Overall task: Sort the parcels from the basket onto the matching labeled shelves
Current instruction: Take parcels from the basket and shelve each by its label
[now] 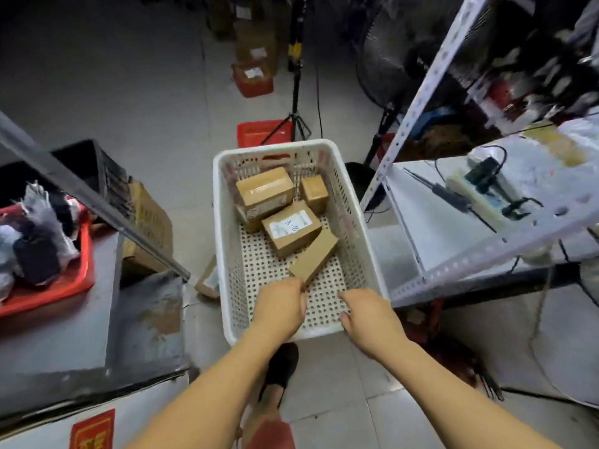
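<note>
While left hand (281,307) grip pinches plain brown parcel (313,256), right hand (368,314) spread, white basket (351,202)

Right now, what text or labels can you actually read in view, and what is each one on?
"A-2": handwritten on the white label of the middle parcel in the white basket.
Label on the big parcel behind it: print too blurred to read.
Red sign at bottom left: yellow characters, cut off and blurred.
Labels on the far floor boxes: too small.

White perforated basket (350,228), brown cardboard parcels (264,191), red tray (64,286)
</note>
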